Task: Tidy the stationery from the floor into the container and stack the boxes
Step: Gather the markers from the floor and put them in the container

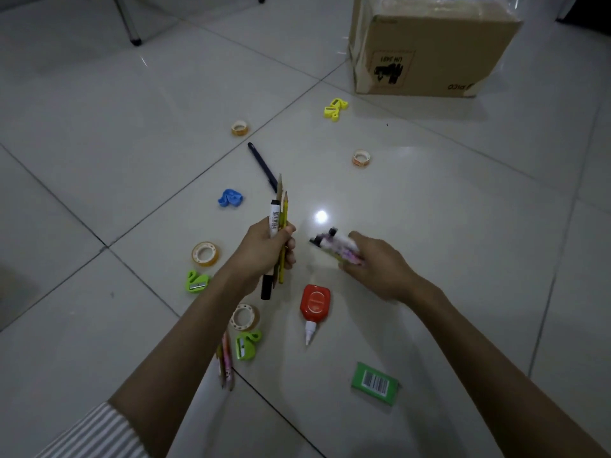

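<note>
floor tiles (429, 206): glossy, smooth, mirroring a lamp glare
cardboard box (426, 57): matt brown card, shiny clear tape on top
glue bottle (315, 304): glossy red plastic, white nozzle
swan sharpeners (196, 282): smooth bright plastic, metal blade
tape rolls (205, 254): shiny translucent film
pencils (283, 219): painted wood
sleeve (99, 434): striped cloth

Four tape rolls (240, 128), four sharpeners (230, 198), one box (426, 47).
</note>
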